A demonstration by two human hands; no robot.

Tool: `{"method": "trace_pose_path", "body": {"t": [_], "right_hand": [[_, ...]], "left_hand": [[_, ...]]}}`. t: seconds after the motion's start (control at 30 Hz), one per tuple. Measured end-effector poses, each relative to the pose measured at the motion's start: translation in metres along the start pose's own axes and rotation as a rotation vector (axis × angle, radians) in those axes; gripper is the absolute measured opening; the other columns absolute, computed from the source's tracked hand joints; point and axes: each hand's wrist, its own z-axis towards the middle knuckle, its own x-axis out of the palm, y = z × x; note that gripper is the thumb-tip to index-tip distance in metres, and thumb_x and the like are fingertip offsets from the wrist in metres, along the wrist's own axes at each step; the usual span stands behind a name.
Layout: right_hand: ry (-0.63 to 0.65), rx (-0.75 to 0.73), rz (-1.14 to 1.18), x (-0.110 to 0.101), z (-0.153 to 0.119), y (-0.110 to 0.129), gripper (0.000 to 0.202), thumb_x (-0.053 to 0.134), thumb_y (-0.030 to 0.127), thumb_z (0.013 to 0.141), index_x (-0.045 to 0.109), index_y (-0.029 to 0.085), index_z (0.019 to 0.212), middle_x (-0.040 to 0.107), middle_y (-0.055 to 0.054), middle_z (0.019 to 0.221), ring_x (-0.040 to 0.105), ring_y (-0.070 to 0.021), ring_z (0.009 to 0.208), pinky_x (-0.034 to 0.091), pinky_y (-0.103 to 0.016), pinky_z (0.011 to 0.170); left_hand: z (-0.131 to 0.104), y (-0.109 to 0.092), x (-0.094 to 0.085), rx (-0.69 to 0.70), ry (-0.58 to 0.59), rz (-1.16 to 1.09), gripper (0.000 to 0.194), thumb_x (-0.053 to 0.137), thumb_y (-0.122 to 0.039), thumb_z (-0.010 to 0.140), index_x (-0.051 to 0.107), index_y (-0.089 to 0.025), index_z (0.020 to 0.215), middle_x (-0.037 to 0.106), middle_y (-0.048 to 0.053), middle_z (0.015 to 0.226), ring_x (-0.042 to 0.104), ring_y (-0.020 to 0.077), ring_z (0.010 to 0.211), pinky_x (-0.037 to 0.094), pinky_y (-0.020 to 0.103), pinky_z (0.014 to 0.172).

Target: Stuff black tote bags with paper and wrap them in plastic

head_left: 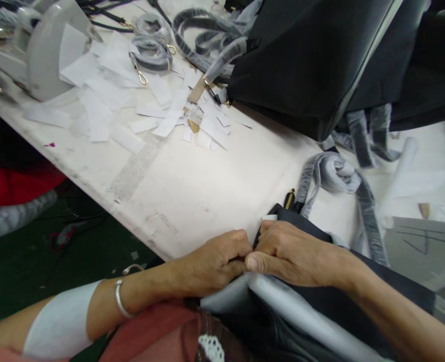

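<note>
Both of my hands meet at the corner of a black bag (392, 286) that lies over the table's near edge against my body. My left hand (222, 259) is closed on the bag's edge, fingers curled and knuckles up. Close against it, my right hand (290, 251) grips the same edge with its thumb pressed toward the left fingers. A white-wrapped roll or handle (301, 314) runs along the bag below my hands. Just beyond the right hand are a gold zipper end (290, 198) and a plastic-wrapped strap (371, 221). What lies between my fingers is hidden.
A large black bag (301, 65) stands at the back right of the white table (207, 191). Paper scraps (102, 95), coiled wrapped straps with gold clips (152, 53) and a grey holder (49, 55) are at the back left. A marked grey board (426, 246) is at right.
</note>
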Motion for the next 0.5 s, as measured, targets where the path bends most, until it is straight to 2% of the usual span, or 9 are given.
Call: {"method": "trace_pose_path", "body": {"t": [0.1, 0.17, 0.27, 0.4, 0.5], "right_hand": [[0.051, 0.06, -0.054, 0.01, 0.002, -0.008, 0.071, 0.02, 0.056, 0.102, 0.056, 0.019, 0.053, 0.049, 0.001, 0.045, 0.04, -0.0118, 0.049, 0.032, -0.029, 0.059], [-0.001, 0.072, -0.136, 0.017, 0.005, -0.014, 0.072, 0.019, 0.056, 0.102, 0.058, 0.018, 0.055, 0.052, 0.0, 0.047, 0.041, -0.0118, 0.049, 0.031, -0.03, 0.061], [-0.15, 0.035, -0.197, 0.026, 0.008, -0.021, 0.069, 0.019, 0.053, 0.103, 0.059, 0.017, 0.06, 0.057, -0.002, 0.054, 0.045, -0.0119, 0.053, 0.032, -0.032, 0.066], [-0.308, 0.1, -0.038, 0.033, 0.005, -0.022, 0.064, 0.018, 0.049, 0.104, 0.055, 0.017, 0.064, 0.058, -0.001, 0.06, 0.05, -0.0119, 0.058, 0.034, -0.03, 0.067], [-0.259, 0.168, 0.073, 0.033, 0.002, -0.021, 0.064, 0.018, 0.051, 0.104, 0.051, 0.018, 0.061, 0.054, 0.001, 0.057, 0.048, -0.0108, 0.054, 0.035, -0.029, 0.066]], "left_hand": [[0.0, 0.003, 0.008, -0.009, -0.074, 0.037, 0.03, 0.038, -0.039, 0.1, 0.048, -0.018, 0.08, 0.047, 0.0, 0.082, 0.045, 0.0131, 0.074, 0.038, 0.026, 0.068], [0.003, 0.004, 0.011, 0.018, -0.104, 0.039, 0.03, 0.036, -0.036, 0.1, 0.048, -0.019, 0.079, 0.046, 0.0, 0.082, 0.046, 0.0138, 0.075, 0.04, 0.027, 0.071], [0.009, 0.006, 0.013, 0.05, -0.153, 0.047, 0.025, 0.039, -0.032, 0.098, 0.051, -0.019, 0.08, 0.046, 0.0, 0.082, 0.047, 0.0153, 0.08, 0.042, 0.029, 0.078], [0.016, 0.004, 0.016, 0.037, -0.227, 0.016, 0.023, 0.043, -0.035, 0.097, 0.054, -0.019, 0.086, 0.047, 0.001, 0.087, 0.049, 0.0166, 0.085, 0.044, 0.032, 0.085], [0.016, 0.002, 0.019, 0.039, -0.248, 0.039, 0.023, 0.043, -0.035, 0.097, 0.055, -0.018, 0.085, 0.048, 0.002, 0.089, 0.05, 0.0171, 0.087, 0.044, 0.032, 0.086]]}}
